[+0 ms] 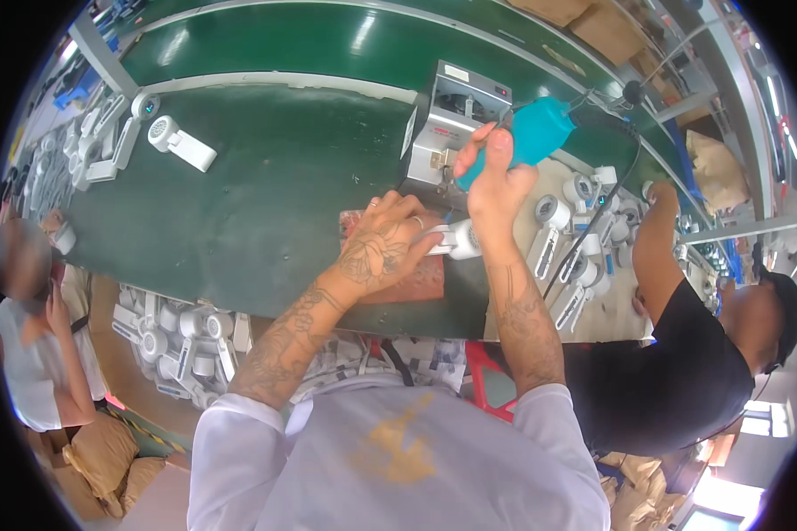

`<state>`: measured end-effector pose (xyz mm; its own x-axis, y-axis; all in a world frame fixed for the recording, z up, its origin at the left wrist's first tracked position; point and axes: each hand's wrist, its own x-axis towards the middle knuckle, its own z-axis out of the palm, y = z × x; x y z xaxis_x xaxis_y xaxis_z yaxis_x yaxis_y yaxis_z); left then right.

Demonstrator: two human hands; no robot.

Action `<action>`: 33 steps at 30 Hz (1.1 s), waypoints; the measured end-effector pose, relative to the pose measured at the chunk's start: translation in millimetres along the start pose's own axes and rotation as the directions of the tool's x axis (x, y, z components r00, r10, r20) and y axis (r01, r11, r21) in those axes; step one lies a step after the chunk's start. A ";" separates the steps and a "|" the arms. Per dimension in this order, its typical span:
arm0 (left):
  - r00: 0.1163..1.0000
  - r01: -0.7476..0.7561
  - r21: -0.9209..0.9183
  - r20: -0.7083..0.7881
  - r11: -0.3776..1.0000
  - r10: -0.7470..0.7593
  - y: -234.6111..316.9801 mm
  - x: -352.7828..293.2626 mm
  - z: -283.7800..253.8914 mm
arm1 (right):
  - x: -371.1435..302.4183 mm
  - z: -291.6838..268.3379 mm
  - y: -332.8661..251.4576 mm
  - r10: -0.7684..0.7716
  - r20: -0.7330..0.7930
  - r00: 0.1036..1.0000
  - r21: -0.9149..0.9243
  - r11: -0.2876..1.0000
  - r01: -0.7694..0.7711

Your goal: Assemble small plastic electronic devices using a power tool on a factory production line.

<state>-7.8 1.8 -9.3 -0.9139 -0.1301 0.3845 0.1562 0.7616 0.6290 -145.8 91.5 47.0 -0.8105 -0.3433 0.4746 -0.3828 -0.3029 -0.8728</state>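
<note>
My left hand [383, 243] is closed on a white handheld fan [462, 240], gripping its handle end over a red mat [409, 288]. The fan's round head points right, under my right wrist. My right hand [498, 173] is wrapped round a teal electric screwdriver [540, 128], with the thumb along its top. The tool is tilted, its cabled end toward the far right. Its tip is mostly hidden by my hand. Just beyond my hands stands a grey metal screw feeder [445, 133].
White fans lie on the green bench [239, 212] at left, on a brown board [527, 305] at right, and in a carton [164, 403] below the front edge. A black cable [598, 217] crosses the right side. Co-workers sit at left [40, 354] and right [664, 380].
</note>
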 end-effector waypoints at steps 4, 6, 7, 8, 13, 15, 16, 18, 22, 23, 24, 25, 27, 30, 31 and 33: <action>1.000 0.009 -0.011 0.019 1.000 -0.009 1.0 2.2 -2.5 | -25.5 -8.5 -25.7 0.085 -0.052 0.995 0.082 0.993 -0.081; 0.999 0.000 -0.019 0.041 1.000 0.001 1.4 3.1 -2.3 | -30.5 -12.6 -28.5 0.093 -0.037 0.995 0.113 0.990 -0.088; 0.999 0.001 -0.003 0.036 1.000 -0.001 0.9 2.4 -2.4 | -32.5 -11.8 -28.5 0.077 -0.014 0.997 0.104 0.992 -0.075; 1.000 0.000 0.012 0.031 1.000 0.000 0.8 2.3 -1.7 | -33.6 -11.9 -28.4 0.060 0.008 0.998 0.093 0.994 -0.060; 1.000 -0.010 0.016 0.028 1.000 0.009 1.5 0.9 -0.9 | -37.1 -13.7 -19.0 0.065 -0.001 0.998 0.073 0.995 -0.065; 1.000 -0.010 0.010 0.025 1.000 0.010 1.5 1.0 -0.1 | -37.5 -14.1 -15.9 0.074 0.005 0.997 0.086 0.994 -0.074; 1.000 -0.010 0.013 0.028 1.000 0.009 1.1 0.9 0.5 | -38.1 -14.9 -15.1 0.079 0.011 0.997 0.061 0.995 -0.079; 0.999 -0.011 0.011 0.032 1.000 0.011 0.0 1.3 2.0 | -39.2 -14.5 -11.8 0.085 0.016 0.996 0.030 0.996 -0.085; 1.000 -0.027 0.052 -0.002 0.998 0.028 1.0 2.4 3.3 | -40.9 -16.4 -5.2 0.080 0.013 0.997 0.047 0.996 -0.081; 1.000 -0.029 0.071 -0.007 0.997 0.030 0.4 3.9 3.1 | -39.5 -16.6 -5.1 0.075 0.011 0.997 0.038 0.996 -0.075; 1.000 -0.029 0.069 -0.006 0.997 0.029 0.3 4.2 3.4 | -40.1 -15.9 -5.6 0.077 0.010 0.997 0.037 0.996 -0.078; 0.999 -0.033 0.065 -0.001 0.997 0.033 0.5 4.5 3.2 | -41.1 -14.1 -6.4 0.077 0.001 0.997 0.035 0.996 -0.077; 0.999 -0.043 0.065 -0.001 0.997 0.043 0.3 5.4 1.5 | -40.5 -12.3 -7.5 0.068 -0.006 0.998 0.035 0.997 -0.068; 0.998 -0.049 0.055 -0.023 0.997 0.050 -1.0 2.7 1.1 | -34.1 -11.8 -10.2 0.094 0.002 0.996 0.012 0.995 -0.094; 0.999 -0.034 0.045 -0.015 0.998 0.035 -1.2 1.5 1.6 | -28.9 -13.6 -14.4 0.125 0.030 0.992 -0.057 0.991 -0.123; 1.000 -0.011 0.039 0.011 0.999 0.010 1.4 0.5 2.3 | -20.6 -12.5 -23.5 0.100 0.053 0.994 -0.134 0.987 -0.092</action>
<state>-8.9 4.3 -9.8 -0.9163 -0.1152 0.3835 0.1512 0.7873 0.5977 -125.7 116.8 56.3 -0.8199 -0.4186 0.3904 -0.3625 -0.1481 -0.9201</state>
